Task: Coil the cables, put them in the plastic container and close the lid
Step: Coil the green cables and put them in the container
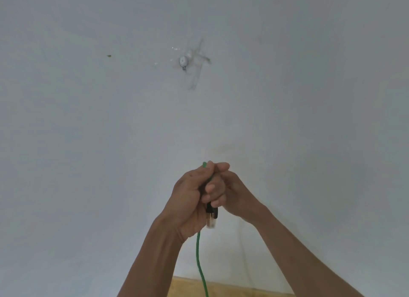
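Both hands are raised together in front of a white wall. My left hand [190, 197] grips a green cable [198, 257], which loops over the top of the fist and hangs down out of the frame's bottom edge. My right hand [228, 192] presses against the left from the right, its fingers curled round the cable's black connector end with a clear plug [211, 219] that points down below the fingers. The plastic container and its lid are out of view.
A white wall [88, 119] fills nearly the whole view, with a small round fixture and smudges [183, 61] high up. A strip of wooden surface [232, 289] shows at the bottom edge between my forearms.
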`<action>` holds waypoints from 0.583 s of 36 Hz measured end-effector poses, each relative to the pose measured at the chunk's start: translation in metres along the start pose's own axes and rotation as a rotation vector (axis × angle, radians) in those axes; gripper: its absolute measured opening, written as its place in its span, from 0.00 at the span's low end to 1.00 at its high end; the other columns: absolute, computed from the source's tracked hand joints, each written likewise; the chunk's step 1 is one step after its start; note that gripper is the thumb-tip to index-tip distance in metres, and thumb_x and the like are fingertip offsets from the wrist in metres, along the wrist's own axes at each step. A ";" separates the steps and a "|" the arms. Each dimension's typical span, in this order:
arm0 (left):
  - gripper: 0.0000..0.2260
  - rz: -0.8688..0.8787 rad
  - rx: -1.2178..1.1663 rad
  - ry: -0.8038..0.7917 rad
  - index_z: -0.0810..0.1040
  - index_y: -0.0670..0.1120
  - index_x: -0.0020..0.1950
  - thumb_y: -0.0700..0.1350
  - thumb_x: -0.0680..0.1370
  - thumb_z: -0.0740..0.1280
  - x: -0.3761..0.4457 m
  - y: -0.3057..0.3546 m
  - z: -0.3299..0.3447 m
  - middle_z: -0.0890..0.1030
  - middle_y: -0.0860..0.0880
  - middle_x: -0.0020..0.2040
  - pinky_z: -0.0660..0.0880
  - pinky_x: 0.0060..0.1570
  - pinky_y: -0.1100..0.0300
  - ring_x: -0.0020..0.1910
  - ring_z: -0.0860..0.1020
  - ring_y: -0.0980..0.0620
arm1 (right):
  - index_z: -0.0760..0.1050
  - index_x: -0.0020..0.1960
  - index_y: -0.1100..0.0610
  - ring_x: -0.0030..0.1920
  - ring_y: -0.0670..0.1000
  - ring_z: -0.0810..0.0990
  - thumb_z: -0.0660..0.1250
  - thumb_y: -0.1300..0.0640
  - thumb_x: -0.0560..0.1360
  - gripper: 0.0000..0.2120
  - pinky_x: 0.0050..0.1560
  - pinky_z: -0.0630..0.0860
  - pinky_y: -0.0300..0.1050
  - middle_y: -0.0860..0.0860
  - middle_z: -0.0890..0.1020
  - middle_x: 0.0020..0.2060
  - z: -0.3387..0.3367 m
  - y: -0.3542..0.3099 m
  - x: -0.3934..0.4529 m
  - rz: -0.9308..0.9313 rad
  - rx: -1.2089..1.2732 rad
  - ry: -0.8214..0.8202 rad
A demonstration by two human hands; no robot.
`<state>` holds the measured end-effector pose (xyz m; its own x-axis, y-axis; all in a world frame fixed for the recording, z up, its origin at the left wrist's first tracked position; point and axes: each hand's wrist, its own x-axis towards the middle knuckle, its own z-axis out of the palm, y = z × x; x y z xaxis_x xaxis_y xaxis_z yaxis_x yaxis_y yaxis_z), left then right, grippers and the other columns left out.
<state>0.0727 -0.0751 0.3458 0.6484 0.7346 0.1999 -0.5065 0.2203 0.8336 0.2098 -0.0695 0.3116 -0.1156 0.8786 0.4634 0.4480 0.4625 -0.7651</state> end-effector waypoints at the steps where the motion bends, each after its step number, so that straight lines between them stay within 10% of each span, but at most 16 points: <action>1: 0.13 0.010 0.001 0.002 0.78 0.34 0.56 0.43 0.82 0.61 0.002 0.000 0.000 0.65 0.49 0.29 0.66 0.26 0.62 0.24 0.63 0.55 | 0.74 0.42 0.64 0.29 0.44 0.82 0.51 0.63 0.83 0.17 0.35 0.77 0.31 0.50 0.81 0.25 0.001 0.003 -0.002 0.029 0.027 -0.012; 11: 0.14 0.029 0.045 0.027 0.80 0.35 0.59 0.39 0.76 0.66 0.024 0.006 -0.021 0.82 0.43 0.42 0.81 0.41 0.61 0.36 0.81 0.52 | 0.76 0.31 0.48 0.29 0.49 0.74 0.56 0.65 0.81 0.24 0.32 0.76 0.45 0.45 0.78 0.26 0.014 0.008 -0.013 0.251 0.136 0.147; 15: 0.10 0.092 0.081 0.086 0.80 0.35 0.58 0.36 0.79 0.64 0.033 0.007 -0.029 0.85 0.42 0.45 0.82 0.46 0.60 0.39 0.83 0.50 | 0.77 0.44 0.61 0.27 0.43 0.71 0.56 0.65 0.82 0.13 0.29 0.69 0.35 0.49 0.79 0.32 0.014 0.005 -0.015 0.257 0.125 0.146; 21: 0.10 0.161 0.134 0.109 0.80 0.36 0.57 0.32 0.82 0.60 0.040 0.003 -0.034 0.86 0.40 0.47 0.82 0.50 0.59 0.44 0.85 0.48 | 0.81 0.49 0.55 0.31 0.48 0.71 0.59 0.64 0.82 0.13 0.31 0.68 0.37 0.48 0.79 0.33 0.018 0.011 -0.013 0.208 0.092 0.191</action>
<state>0.0777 -0.0235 0.3392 0.4966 0.8197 0.2854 -0.5140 0.0128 0.8577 0.2003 -0.0735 0.2890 0.1432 0.9215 0.3611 0.3610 0.2911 -0.8860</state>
